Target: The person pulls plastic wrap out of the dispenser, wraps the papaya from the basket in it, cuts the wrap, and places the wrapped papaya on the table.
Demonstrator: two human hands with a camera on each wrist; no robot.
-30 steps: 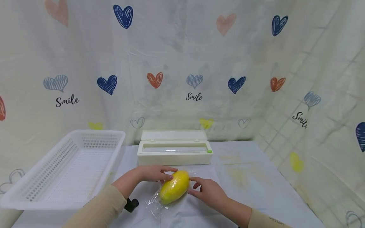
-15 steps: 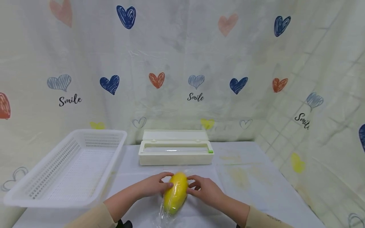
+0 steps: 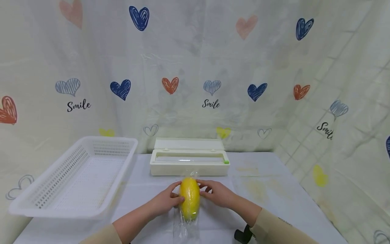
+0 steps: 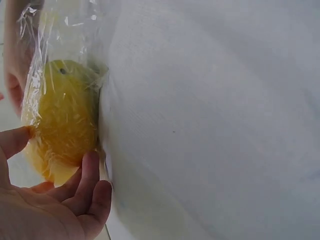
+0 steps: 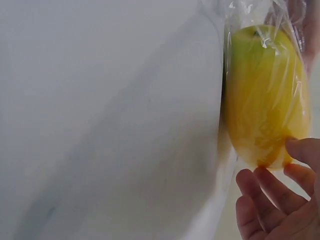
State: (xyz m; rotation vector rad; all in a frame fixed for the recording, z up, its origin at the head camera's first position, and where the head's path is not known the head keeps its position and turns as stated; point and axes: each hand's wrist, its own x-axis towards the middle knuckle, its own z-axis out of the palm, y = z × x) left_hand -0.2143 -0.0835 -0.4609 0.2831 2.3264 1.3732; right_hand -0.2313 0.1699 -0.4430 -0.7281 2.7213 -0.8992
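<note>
A yellow mango (image 3: 190, 200) with a greenish end lies lengthwise at the front middle of the table, wrapped in cling film (image 3: 186, 233) whose loose end trails toward the near edge. My left hand (image 3: 166, 200) holds its left side between thumb and fingers. From the right, my right hand (image 3: 220, 194) grips it the same way. The left wrist view has the mango (image 4: 62, 110) under crinkled film, fingertips against its far end. In the right wrist view, thumb and fingertips meet the lower end of the mango (image 5: 265, 95).
Behind the mango stands a white cling film dispenser (image 3: 189, 170) with its lid raised and a green slider at the right. A white perforated basket (image 3: 58, 214) sits at the left. A heart-printed curtain (image 3: 189, 51) hangs behind the table.
The mango has turned from slanted to nearly straight lengthwise. Loose film now trails straight toward the near edge. My left hand has moved from over its top to its left side.
</note>
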